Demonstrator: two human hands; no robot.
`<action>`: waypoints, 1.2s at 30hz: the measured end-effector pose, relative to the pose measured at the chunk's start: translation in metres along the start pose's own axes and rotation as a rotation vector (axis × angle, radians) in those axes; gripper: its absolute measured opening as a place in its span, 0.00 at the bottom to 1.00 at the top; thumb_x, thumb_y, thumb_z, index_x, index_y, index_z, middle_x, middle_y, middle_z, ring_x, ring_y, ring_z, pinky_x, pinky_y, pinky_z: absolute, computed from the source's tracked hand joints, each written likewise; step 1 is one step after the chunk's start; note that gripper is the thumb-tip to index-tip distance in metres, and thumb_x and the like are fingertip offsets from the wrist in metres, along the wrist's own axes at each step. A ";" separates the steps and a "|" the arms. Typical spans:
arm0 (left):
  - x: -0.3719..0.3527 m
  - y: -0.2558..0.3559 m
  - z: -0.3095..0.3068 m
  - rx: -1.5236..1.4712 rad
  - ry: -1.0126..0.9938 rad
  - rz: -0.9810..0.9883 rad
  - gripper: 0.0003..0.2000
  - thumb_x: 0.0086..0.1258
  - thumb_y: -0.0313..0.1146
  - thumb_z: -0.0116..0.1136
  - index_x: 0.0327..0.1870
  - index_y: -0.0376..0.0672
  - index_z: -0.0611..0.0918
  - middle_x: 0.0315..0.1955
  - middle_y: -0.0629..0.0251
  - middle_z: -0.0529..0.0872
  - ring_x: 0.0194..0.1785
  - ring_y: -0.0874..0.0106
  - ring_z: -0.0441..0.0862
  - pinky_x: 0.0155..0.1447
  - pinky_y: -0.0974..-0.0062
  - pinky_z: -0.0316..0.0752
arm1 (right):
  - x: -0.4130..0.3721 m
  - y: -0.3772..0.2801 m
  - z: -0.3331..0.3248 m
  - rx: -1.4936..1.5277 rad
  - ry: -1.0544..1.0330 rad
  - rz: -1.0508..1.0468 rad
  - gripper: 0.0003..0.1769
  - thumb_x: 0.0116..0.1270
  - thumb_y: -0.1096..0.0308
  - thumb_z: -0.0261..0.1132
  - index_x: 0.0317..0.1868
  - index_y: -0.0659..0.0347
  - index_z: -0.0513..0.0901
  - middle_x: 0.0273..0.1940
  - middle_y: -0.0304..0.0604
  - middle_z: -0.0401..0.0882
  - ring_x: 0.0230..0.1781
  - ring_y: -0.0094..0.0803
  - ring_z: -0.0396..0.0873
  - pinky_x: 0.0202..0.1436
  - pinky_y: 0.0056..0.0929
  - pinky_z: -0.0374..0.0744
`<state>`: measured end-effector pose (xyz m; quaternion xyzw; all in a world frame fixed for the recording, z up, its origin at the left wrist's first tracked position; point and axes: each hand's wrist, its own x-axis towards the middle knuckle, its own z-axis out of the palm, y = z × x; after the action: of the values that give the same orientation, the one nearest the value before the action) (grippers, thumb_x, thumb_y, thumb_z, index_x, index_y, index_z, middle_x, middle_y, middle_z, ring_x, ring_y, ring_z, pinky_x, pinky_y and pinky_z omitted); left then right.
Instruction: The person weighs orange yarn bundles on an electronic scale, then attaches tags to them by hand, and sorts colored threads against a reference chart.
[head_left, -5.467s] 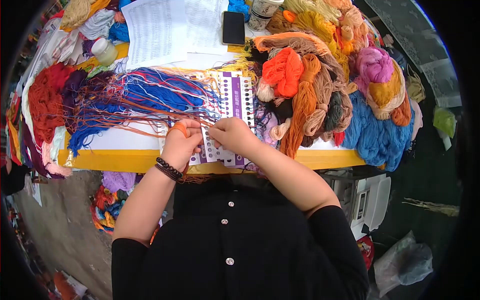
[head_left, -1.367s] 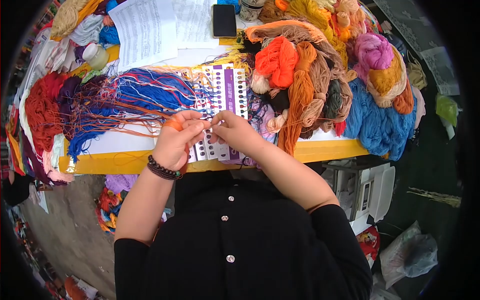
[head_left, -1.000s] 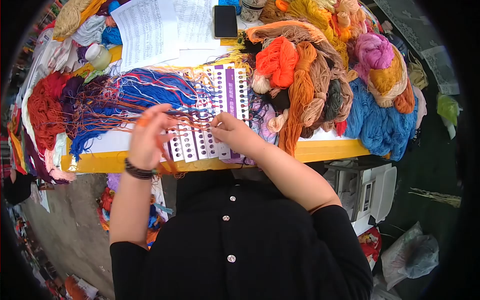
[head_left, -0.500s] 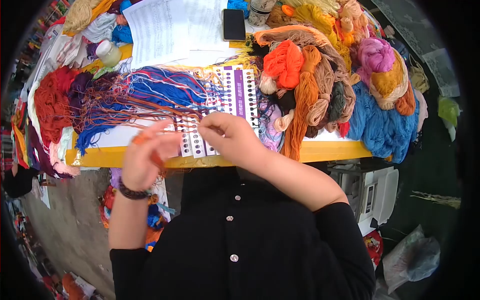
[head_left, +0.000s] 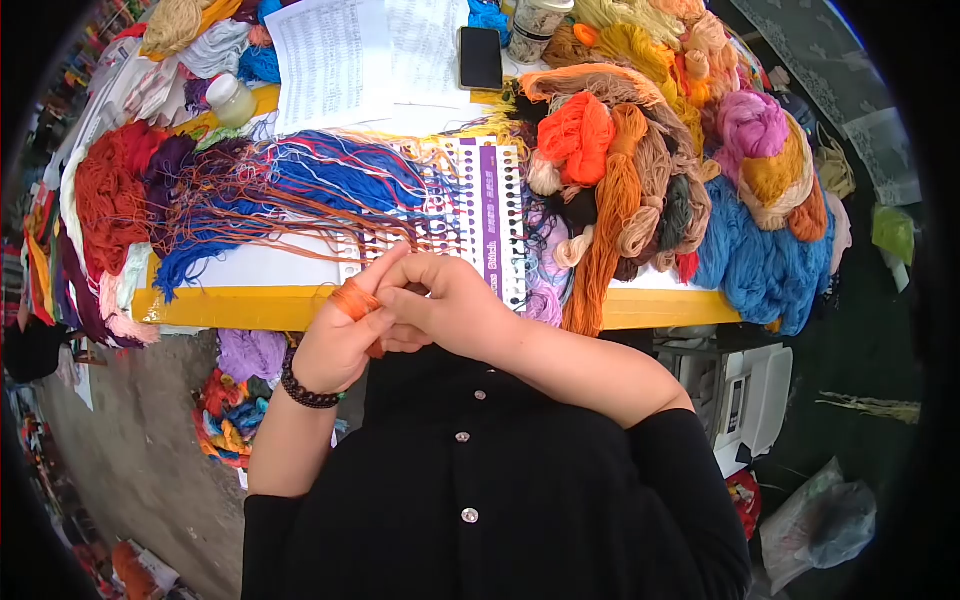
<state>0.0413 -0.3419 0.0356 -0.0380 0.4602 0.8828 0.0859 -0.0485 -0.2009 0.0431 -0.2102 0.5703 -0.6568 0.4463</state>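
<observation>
Orange thread [head_left: 354,300] is wound round the fingers of my left hand [head_left: 335,348], which wears a dark beaded bracelet [head_left: 308,396]. My right hand [head_left: 452,306] meets it at the table's front edge, thumb and fingers pinched together against the left fingers. What sits in that pinch is hidden. Just behind the hands lie punched thread cards [head_left: 490,220] with a purple printed strip and rows of holes. Blue, white, red and rust-brown threads [head_left: 330,170] run leftward from the cards across the table.
Orange, tan and brown skeins [head_left: 625,170] are heaped to the right, beside a blue skein [head_left: 765,255]. Red yarn [head_left: 108,200] lies at the left. Printed sheets [head_left: 330,60], a phone [head_left: 481,58], a cup [head_left: 538,28] and a jar [head_left: 230,100] stand at the back.
My left hand, blurred and held apart before, has moved right to meet my right hand. The right hand has come down off the cards toward the table edge.
</observation>
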 end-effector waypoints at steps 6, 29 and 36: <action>0.000 -0.006 -0.001 0.009 0.036 -0.013 0.26 0.73 0.23 0.43 0.72 0.39 0.55 0.60 0.59 0.71 0.54 0.74 0.76 0.52 0.78 0.75 | 0.000 0.001 -0.002 -0.016 0.044 -0.049 0.08 0.68 0.71 0.60 0.38 0.70 0.78 0.26 0.37 0.77 0.25 0.17 0.73 0.25 0.18 0.72; -0.050 0.002 -0.085 -0.682 0.262 0.327 0.16 0.77 0.39 0.42 0.61 0.46 0.72 0.40 0.72 0.83 0.24 0.89 0.67 0.30 0.88 0.66 | -0.078 -0.083 -0.117 0.552 0.083 -0.326 0.09 0.66 0.68 0.57 0.33 0.67 0.75 0.20 0.37 0.64 0.24 0.26 0.70 0.28 0.24 0.71; -0.106 0.031 -0.173 -0.005 0.774 0.369 0.18 0.76 0.40 0.42 0.59 0.39 0.72 0.46 0.66 0.83 0.17 0.89 0.57 0.18 0.91 0.50 | -0.137 -0.110 -0.210 -1.057 1.260 -0.597 0.11 0.64 0.70 0.64 0.44 0.69 0.82 0.35 0.39 0.81 0.35 0.22 0.78 0.39 0.19 0.75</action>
<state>0.1379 -0.5136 -0.0234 -0.2837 0.4554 0.8053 -0.2525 -0.1810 0.0243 0.1229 -0.1279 0.8617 -0.3897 -0.2988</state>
